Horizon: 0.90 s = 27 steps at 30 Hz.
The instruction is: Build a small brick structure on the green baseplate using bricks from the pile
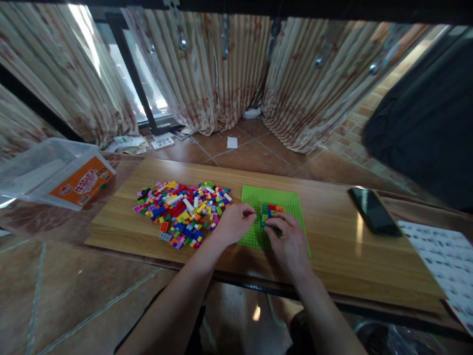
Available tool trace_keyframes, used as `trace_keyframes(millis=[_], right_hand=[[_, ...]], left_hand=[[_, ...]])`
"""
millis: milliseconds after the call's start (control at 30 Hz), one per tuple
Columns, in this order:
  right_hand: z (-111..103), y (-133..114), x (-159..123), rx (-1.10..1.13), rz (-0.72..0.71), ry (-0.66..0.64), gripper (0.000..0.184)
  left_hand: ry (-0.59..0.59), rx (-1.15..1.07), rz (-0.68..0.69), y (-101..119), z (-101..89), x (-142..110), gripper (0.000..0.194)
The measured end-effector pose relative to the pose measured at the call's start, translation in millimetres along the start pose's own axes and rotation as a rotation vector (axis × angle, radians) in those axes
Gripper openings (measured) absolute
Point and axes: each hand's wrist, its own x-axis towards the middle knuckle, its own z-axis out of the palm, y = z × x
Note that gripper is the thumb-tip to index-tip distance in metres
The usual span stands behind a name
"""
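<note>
A bright green studded baseplate (271,193) lies flat on the wooden board. Toy building bricks in green, blue, red and orange form a low brick build (266,210) on its middle. My right hand (290,241) reaches over the plate from the near side, thumb and fingers closed at the near edge of the build. Just left of it, my left hand (234,224) hovers at the plate's left edge with curled fingers pinched together; anything between them is too small or hidden to make out. Beside that hand spreads a pile of loose toy bricks (185,209) in many colours.
A clear plastic tub (48,172) with an orange label stands at the far left. On the right are a black phone (374,211) and a printed sheet (439,261). The wooden board (332,266) lies on a low table, with curtains (207,74) behind.
</note>
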Motion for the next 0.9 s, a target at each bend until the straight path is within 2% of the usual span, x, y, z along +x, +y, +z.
trace_keyframes(millis=[233,467,700,900], right_hand=[[5.1,4.9,1.4,-0.04,0.014,0.004,0.016],[5.5,8.0,1.5,-0.029,0.031,0.015,0.016],[3.0,5.3,3.2,0.01,0.063,0.044,0.014],[-6.2,5.7,6.5,0.086,0.168,0.111,0.017]], left_hand=[[-0.016,0.012,-0.047,0.9,11.0,1.3,0.015],[-0.008,0.165,-0.087,15.0,18.7,-5.7,0.024],[-0.009,0.188,-0.099,15.9,23.6,-4.2,0.024],[0.001,0.181,-0.095,15.7,25.4,-4.2,0.022]])
